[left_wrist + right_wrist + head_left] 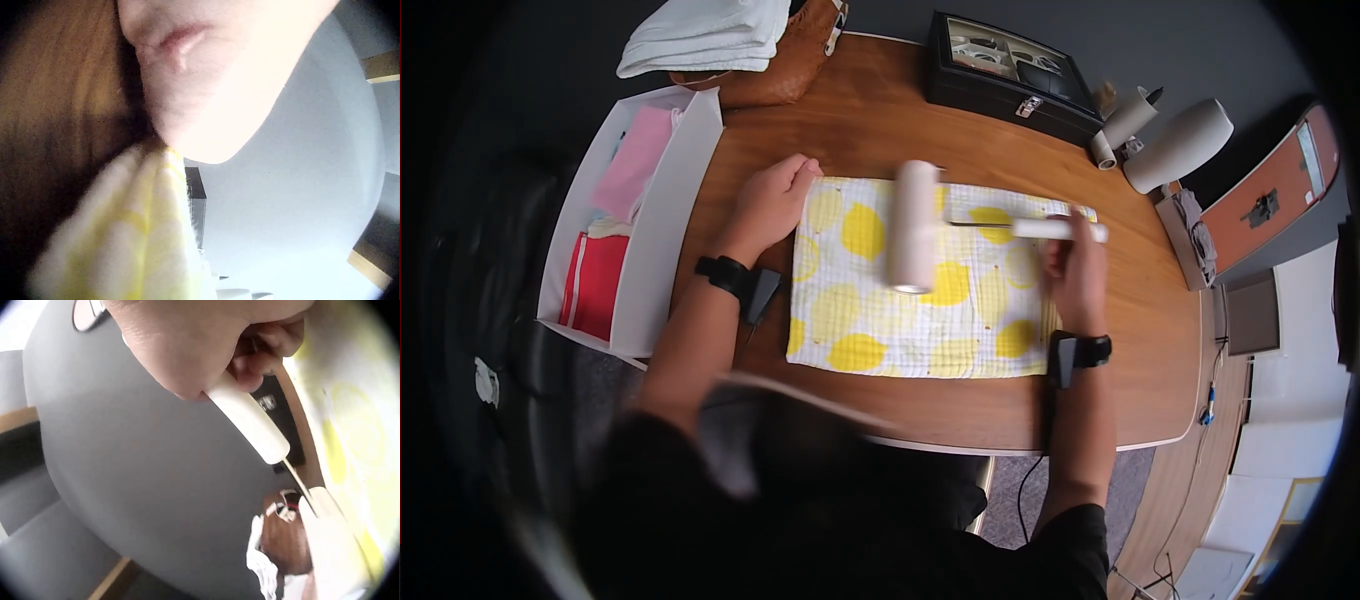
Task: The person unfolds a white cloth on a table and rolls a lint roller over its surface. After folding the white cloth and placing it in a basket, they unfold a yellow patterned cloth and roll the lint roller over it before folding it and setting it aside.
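A folded white cloth [835, 310] with yellow lemon shapes lies flat on the wooden table. The left hand [775, 205] is at its upper left corner; in the left wrist view that hand [194, 75] pinches the cloth [134, 231], which rises in creases toward the fingers. The right hand [1080, 275] grips the white handle [1040, 229] of a lint roller, whose blurred roll [914, 225] is over the middle of the cloth. In the right wrist view, fingers curl round the handle [250, 425], with the roll [334, 550] at its far end.
At left stands a white box [645, 220] holding pink and red cloths. Behind it are a brown bag [775, 85] and folded white cloths [705, 35]. A black case [1010, 80] sits at the back, with a white vase [1185, 145] and a small box [1187, 235] at right.
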The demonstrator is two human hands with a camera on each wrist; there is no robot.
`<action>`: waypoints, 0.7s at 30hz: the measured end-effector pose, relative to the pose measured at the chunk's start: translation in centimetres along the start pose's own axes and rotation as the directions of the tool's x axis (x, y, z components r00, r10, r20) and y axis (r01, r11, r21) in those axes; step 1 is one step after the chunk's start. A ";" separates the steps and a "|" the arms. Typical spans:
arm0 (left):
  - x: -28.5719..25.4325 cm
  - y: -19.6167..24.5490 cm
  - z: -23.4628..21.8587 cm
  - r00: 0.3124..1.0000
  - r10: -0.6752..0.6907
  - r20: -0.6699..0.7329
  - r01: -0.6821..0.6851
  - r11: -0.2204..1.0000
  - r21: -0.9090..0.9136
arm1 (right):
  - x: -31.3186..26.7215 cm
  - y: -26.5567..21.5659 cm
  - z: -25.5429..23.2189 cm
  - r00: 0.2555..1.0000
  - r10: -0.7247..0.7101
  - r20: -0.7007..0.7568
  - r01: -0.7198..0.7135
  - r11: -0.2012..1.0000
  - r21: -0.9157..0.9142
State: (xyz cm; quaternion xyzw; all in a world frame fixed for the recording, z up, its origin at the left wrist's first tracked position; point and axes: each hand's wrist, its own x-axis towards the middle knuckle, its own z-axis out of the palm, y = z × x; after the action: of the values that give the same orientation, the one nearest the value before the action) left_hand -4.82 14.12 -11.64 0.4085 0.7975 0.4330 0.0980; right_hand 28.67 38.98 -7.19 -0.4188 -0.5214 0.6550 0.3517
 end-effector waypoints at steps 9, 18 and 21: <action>0.0 -0.5 -0.1 0.996 0.061 -0.062 -0.059 0.998 0.035 | -0.8 0.5 7.0 0.984 0.019 0.175 -0.011 0.999 -0.049; 0.0 0.1 -0.1 1.000 0.013 0.002 -0.013 1.000 0.021 | 7.2 -0.9 -7.7 0.935 -0.163 -0.316 0.235 0.950 0.204; -0.2 0.6 -0.6 0.998 -0.037 0.047 0.037 0.999 0.007 | 7.5 -1.0 -8.7 0.934 -0.189 -0.302 0.259 0.943 0.209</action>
State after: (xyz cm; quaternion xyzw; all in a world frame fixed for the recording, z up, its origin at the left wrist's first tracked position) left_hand -4.63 13.80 -10.82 0.4041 0.8036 0.4191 0.1235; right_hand 33.65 49.32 -8.54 -0.3971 -0.4265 0.6043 0.5433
